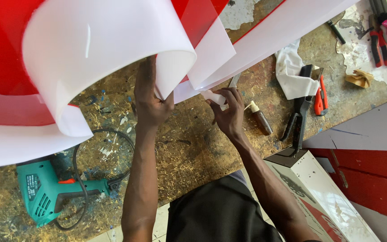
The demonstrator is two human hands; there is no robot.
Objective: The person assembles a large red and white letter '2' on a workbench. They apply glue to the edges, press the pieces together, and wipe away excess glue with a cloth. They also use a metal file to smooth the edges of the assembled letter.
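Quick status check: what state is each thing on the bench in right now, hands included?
White sheet: curled up, edge held.
Left hand: gripping the curled sheet's edge.
Right hand: pinching a white strip at the sheet's edge.
Green drill: lying on its side, cord looped, untouched.
Brown bottle: lying down, capped.
Utility knife: lying on the bench; blade cannot tell.
White cloth: crumpled.
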